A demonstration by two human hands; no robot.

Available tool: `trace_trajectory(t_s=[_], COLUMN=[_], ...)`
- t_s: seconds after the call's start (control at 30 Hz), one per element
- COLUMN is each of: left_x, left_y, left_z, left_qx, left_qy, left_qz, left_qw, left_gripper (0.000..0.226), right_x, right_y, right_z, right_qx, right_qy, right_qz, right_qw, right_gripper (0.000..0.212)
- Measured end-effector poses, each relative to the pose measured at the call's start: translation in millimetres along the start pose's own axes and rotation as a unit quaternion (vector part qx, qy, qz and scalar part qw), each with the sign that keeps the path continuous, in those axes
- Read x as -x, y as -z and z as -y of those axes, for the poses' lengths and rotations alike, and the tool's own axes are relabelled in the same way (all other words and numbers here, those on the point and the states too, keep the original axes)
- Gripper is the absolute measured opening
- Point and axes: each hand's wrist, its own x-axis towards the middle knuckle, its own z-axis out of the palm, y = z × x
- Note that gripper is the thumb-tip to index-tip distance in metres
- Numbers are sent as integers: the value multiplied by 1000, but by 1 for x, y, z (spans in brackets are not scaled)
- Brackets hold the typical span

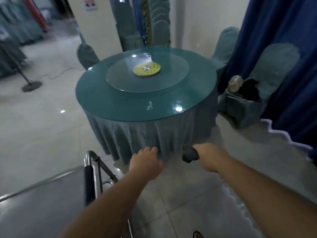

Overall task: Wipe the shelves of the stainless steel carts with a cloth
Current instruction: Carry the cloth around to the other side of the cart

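A stainless steel cart (42, 200) fills the lower left of the head view, its flat top shelf shiny and its handle (89, 179) with a black grip standing at the right end. My left hand (145, 162) hangs in the air to the right of that handle, fingers loosely curled, holding nothing. My right hand (209, 157) grips a bunched grey cloth (189, 154) that sticks out to the left of my fist. Both hands are over the floor, in front of the table skirt.
A round table (103, 93) with a teal skirt and a glass turntable (147, 74) stands straight ahead. Covered chairs (274, 69) and a dark blue curtain (283, 48) line the right. A stand base (31, 86) and a cable lie on the tiled floor at left.
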Motion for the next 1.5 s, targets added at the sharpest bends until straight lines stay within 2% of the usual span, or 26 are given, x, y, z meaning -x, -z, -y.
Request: trace_trajectory(t_s=[0.1, 0.2, 0.33, 0.47, 0.77, 1.0, 1.23, 1.5], left_x=[-23, -41, -65, -115, -222, -284, -335, -368], left_y=[4, 3, 6, 10, 44, 50, 78, 113], left_z=[13, 39, 85, 147, 273, 345, 414, 467], left_qx=[24, 47, 63, 79, 123, 134, 131, 121], left_qy=[73, 144, 214, 264, 289, 348, 440, 487], left_qz=[-5, 3, -4, -7, -15, -10, -18, 1], left_qw=[997, 988, 975, 961, 949, 928, 888, 865], left_gripper=[52, 51, 55, 60, 52, 51, 57, 57], right_x=[-62, -123, -187, -264, -407, -511, -611, -658], right_y=[31, 51, 62, 73, 115, 138, 173, 194], right_z=[12, 43, 91, 150, 251, 313, 394, 474], right_qx=[27, 40, 59, 72, 93, 129, 156, 163], right_qy=[74, 146, 214, 266, 281, 304, 379, 450], right_qz=[-11, 11, 23, 19, 26, 58, 54, 63], right_qw=[997, 988, 975, 961, 955, 942, 911, 876], right_gripper=[29, 25, 34, 30, 33, 33, 32, 26])
